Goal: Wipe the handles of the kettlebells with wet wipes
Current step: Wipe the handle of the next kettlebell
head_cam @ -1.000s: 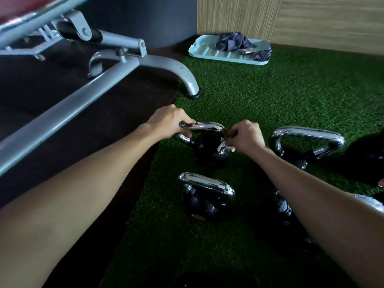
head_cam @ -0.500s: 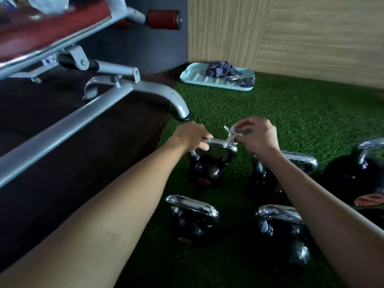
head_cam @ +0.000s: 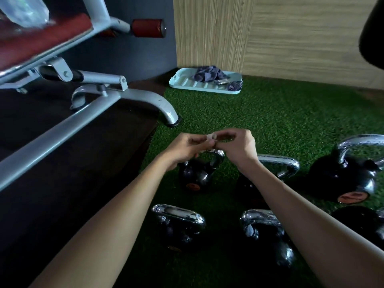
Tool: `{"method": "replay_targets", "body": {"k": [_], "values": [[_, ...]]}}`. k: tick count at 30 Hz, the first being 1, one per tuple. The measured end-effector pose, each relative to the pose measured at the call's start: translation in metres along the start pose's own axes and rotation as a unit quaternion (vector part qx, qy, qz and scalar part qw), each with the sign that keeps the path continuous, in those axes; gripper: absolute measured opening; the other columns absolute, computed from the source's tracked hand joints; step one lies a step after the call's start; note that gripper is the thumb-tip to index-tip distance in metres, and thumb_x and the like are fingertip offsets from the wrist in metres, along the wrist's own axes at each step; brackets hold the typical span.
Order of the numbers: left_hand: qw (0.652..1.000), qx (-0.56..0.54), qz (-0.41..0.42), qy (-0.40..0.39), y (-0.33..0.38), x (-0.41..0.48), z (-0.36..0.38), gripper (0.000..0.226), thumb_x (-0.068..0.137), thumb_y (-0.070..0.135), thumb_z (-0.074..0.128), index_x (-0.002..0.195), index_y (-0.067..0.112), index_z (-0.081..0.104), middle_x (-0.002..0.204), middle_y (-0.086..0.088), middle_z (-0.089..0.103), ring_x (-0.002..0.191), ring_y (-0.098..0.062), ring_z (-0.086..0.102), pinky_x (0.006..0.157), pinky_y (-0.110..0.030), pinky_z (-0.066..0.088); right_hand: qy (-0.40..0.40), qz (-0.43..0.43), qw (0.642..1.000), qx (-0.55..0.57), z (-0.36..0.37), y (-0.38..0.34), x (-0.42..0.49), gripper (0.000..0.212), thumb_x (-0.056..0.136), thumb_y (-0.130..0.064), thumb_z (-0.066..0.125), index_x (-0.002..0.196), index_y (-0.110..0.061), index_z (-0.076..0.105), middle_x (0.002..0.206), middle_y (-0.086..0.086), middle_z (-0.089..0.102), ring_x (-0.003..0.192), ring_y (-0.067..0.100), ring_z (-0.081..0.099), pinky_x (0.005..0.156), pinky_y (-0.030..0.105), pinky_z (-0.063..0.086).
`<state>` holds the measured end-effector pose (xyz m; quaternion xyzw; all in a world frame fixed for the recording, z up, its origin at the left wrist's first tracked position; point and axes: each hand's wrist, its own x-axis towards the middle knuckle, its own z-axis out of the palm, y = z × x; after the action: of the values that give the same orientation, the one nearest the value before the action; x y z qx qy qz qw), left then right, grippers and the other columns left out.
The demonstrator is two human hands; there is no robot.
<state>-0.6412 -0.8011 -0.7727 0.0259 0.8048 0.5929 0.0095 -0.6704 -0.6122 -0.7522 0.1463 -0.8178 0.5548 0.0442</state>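
Fingers (head_cam: 200, 140) of left hand (head_cam: 185, 146) and right hand (head_cam: 239, 146) are curled in with the tips meeting. Both pinch a small pale wet wipe (head_cam: 210, 137) between them. It's bunched to a scrap and mostly hidden by the fingertips, so I can't tell if it's folded or torn, or how much there is.

The pinch sits just above the chrome handle (head_cam: 218, 155) of the rear-left kettlebell (head_cam: 195, 176). As far as I can see it's clear of the metal. Neither hand holds the bell.

Risks from here, my read:
- A balled-up wipe gives a small contact patch, so streaks and a missed underside are likely. It needs opening out before it goes round the bar.
- The fingertip pinch is weak. Pulled apart too hard, a wet sheet tears. If it drops on the turf (head_cam: 270, 121) it picks up fibres and grit, which then end up on the chrome.
- The bell is unbraced. A sideways rub could rock it on the soft turf into the neighbour bell (head_cam: 279, 163) just beside it.
- The front-left bell (head_cam: 178, 217), front-right bell (head_cam: 261, 222) and big bell (head_cam: 342, 181) have similar handles. Without a fixed order it's easy to skip one or redo one.
- One scrap for this many bells probably dries out early.
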Motion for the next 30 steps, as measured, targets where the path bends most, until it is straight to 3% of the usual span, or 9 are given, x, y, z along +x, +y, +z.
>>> {"method": "replay_targets", "body": {"k": [3, 5, 7, 10, 13, 15, 19, 25, 30], "values": [[1.000, 0.008, -0.018, 0.019, -0.004, -0.007, -0.010, 0.035, 0.088, 0.050, 0.072, 0.115, 0.028, 0.078, 0.092, 0.011, 0.078, 0.067, -0.008, 0.049, 0.058, -0.018, 0.039, -0.079, 0.000, 0.996, -0.042, -0.001, -0.001, 0.006, 0.042, 0.065, -0.014, 0.094, 0.101, -0.027, 0.078, 0.089, -0.011, 0.078, 0.080, -0.004, 0.072, 0.070, 0.013, 0.057], [0.995, 0.009, -0.046, 0.087, -0.009, -0.012, -0.021, 0.036, 0.088, 0.051, 0.073, 0.116, 0.028, 0.077, 0.084, 0.019, 0.076, 0.063, -0.001, 0.053, 0.057, -0.013, 0.040, -0.101, -0.024, 0.983, -0.154, 0.000, 0.002, 0.013, 0.048, 0.069, -0.012, 0.091, 0.112, -0.027, 0.076, 0.104, -0.009, 0.077, 0.093, 0.001, 0.071, 0.081, 0.014, 0.055], [0.985, 0.041, -0.043, 0.160, -0.017, -0.015, -0.035, 0.048, 0.081, 0.061, 0.075, 0.120, 0.032, 0.075, 0.100, 0.019, 0.077, 0.082, 0.010, 0.063, 0.073, -0.016, 0.045, -0.099, -0.047, 0.962, -0.252, 0.008, 0.003, 0.022, 0.051, 0.076, -0.018, 0.088, 0.124, -0.028, 0.071, 0.118, -0.007, 0.074, 0.103, 0.009, 0.070, 0.090, 0.024, 0.055], [0.966, 0.152, -0.018, 0.209, -0.021, -0.017, -0.045, 0.058, 0.078, 0.069, 0.072, 0.125, 0.034, 0.072, 0.124, 0.012, 0.072, 0.115, -0.002, 0.062, 0.086, -0.020, 0.046, -0.156, -0.037, 0.929, -0.333, 0.031, 0.000, 0.033, 0.059, 0.080, -0.034, 0.084, 0.135, -0.029, 0.063, 0.129, -0.004, 0.070, 0.105, 0.017, 0.070, 0.087, 0.032, 0.056], [0.950, 0.239, 0.013, 0.201, -0.016, -0.013, -0.039, 0.032, 0.094, 0.045, 0.067, 0.126, 0.043, 0.070, 0.124, 0.014, 0.071, 0.112, -0.007, 0.067, 0.089, -0.027, 0.054, -0.183, -0.044, 0.901, -0.391, 0.052, -0.002, 0.037, 0.037, 0.085, -0.041, 0.079, 0.115, -0.020, 0.072, 0.113, 0.007, 0.072, 0.104, 0.028, 0.068, 0.075, 0.029, 0.048], [0.932, 0.306, 0.023, 0.194, -0.011, -0.009, -0.029, 0.032, 0.097, 0.034, 0.063, 0.125, 0.048, 0.067, 0.119, 0.011, 0.073, 0.099, -0.013, 0.071, 0.080, -0.034, 0.058, -0.158, -0.046, 0.903, -0.397, 0.054, 0.002, 0.035, 0.030, 0.087, -0.040, 0.077, 0.107, -0.019, 0.073, 0.107, 0.010, 0.072, 0.102, 0.030, 0.068, 0.073, 0.028, 0.041], [0.898, 0.413, 0.024, 0.152, -0.007, -0.002, -0.013, 0.027, 0.095, 0.053, 0.060, 0.121, 0.056, 0.066, 0.117, 0.014, 0.074, 0.096, -0.016, 0.072, 0.076, -0.035, 0.059, -0.118, -0.002, 0.920, -0.373, 0.040, 0.015, 0.024, 0.033, 0.081, -0.048, 0.080, 0.102, -0.023, 0.075, 0.089, 0.004, 0.073, 0.087, 0.027, 0.070, 0.069, 0.028, 0.045], [0.812, 0.565, 0.079, 0.126, -0.004, 0.001, 0.013, 0.029, 0.100, 0.045, 0.052, 0.123, 0.043, 0.070, 0.120, 0.006, 0.074, 0.102, -0.024, 0.072, 0.082, -0.038, 0.058, -0.109, 0.034, 0.926, -0.360, 0.010, 0.026, 0.005, 0.035, 0.073, -0.052, 0.085, 0.098, -0.028, 0.077, 0.093, 0.006, 0.074, 0.093, 0.028, 0.070, 0.068, 0.027, 0.041], [0.852, 0.517, 0.050, 0.070, 0.000, -0.005, 0.010, 0.036, 0.096, 0.059, 0.049, 0.127, 0.050, 0.064, 0.124, 0.012, 0.072, 0.099, -0.022, 0.073, 0.079, -0.036, 0.059, -0.099, 0.036, 0.929, -0.354, 0.007, 0.028, -0.007, 0.034, 0.071, -0.052, 0.086, 0.096, -0.030, 0.078, 0.092, 0.004, 0.076, 0.091, 0.026, 0.071, 0.069, 0.029, 0.049]]}}
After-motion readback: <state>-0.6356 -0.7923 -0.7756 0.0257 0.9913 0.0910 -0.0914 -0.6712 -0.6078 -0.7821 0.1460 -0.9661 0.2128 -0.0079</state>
